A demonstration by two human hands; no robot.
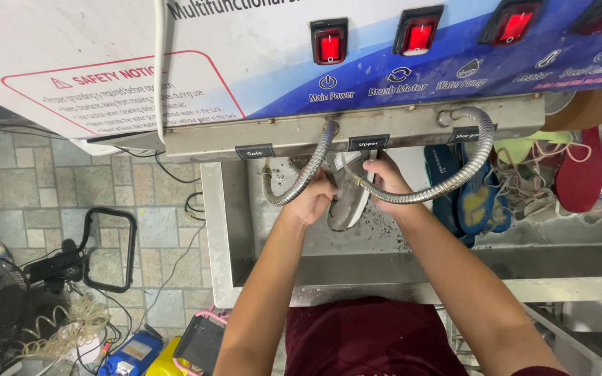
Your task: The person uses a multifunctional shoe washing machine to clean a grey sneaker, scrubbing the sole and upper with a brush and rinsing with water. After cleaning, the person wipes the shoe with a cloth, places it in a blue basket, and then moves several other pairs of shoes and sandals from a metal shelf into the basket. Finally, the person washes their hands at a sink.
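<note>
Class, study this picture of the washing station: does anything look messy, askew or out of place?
Yes. The steel basin is spattered with dark specks around the grey shoe that the left hand and right hand hold. To the right, insoles and shoes lie in a loose, tangled heap rather than sorted.

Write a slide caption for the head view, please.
Both hands, left hand and right hand, grip a grey shoe over a steel sink.
</note>
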